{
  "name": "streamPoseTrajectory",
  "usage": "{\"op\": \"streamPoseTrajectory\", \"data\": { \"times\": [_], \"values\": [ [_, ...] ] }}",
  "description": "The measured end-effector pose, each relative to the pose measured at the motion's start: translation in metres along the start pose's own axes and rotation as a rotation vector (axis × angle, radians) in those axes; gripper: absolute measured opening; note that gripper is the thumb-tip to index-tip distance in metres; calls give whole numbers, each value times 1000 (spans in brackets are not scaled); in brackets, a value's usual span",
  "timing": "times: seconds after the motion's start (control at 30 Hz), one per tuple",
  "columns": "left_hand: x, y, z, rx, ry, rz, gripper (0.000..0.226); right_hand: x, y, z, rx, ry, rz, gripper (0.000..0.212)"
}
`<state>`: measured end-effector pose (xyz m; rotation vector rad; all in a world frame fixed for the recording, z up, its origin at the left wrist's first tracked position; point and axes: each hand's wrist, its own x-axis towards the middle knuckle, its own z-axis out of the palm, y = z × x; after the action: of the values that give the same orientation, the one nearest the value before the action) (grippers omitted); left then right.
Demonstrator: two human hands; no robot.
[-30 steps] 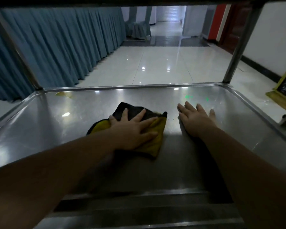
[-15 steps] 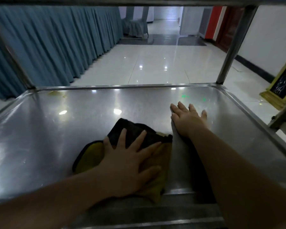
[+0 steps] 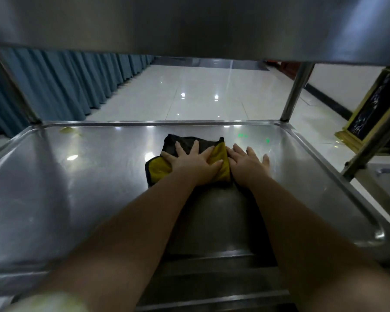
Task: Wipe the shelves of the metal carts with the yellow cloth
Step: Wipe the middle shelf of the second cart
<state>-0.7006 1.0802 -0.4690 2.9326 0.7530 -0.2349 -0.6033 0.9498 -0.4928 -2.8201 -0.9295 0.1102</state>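
- The yellow cloth point(image 3: 159, 171) lies crumpled on the metal shelf point(image 3: 77, 188), towards the far side and a little right of centre. Its dark backing is turned up along the far edge.
- The left hand point(image 3: 193, 162) lies flat on top of the cloth with its fingers spread wide and straight. It presses down on the cloth and does not grip it.
- The right hand point(image 3: 248, 163) rests palm-down on the bare shelf just to the right of the cloth, fingers straight. It appears to touch the cloth's right edge.
- The cloth looks soft, light and limp, so it is likely to bunch up or slip out from under the palm on the slick steel. Broad downward pressure over its middle should keep it spread out. To lift or refold it, pinching a loose corner at the far or left edge would do.
- A yellowish smear point(image 3: 68, 130) sits in the far left corner of the shelf, well apart from the cloth, and probably still needs wiping.
- Two small green light spots point(image 3: 267, 140) show on the shelf beyond the right hand.
- An upper shelf point(image 3: 189, 23) hangs overhead, carried by a post point(image 3: 295, 91) at the far right corner.
- Beyond the cart there is a glossy tiled floor point(image 3: 212, 93), a blue curtain point(image 3: 65, 82) on the left and a gold-framed board point(image 3: 369, 109) on the right.
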Motion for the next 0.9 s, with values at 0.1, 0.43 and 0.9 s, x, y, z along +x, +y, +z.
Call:
{"op": "streamPoseTrajectory", "data": {
  "times": [0.1, 0.43, 0.9],
  "values": [
    [-69, -13, 13, 24, 7, 54, 67, -2, -3, -4, 61, -19, 16, 49],
    [-112, -91, -6, -301, 267, -32, 48, -79, -81, -32, 220, -73, -198, 51],
    [-33, -41, 16, -175, 109, 132, 53, -122, -4, -13, -99, -158, -201, 80]
  ]
}}
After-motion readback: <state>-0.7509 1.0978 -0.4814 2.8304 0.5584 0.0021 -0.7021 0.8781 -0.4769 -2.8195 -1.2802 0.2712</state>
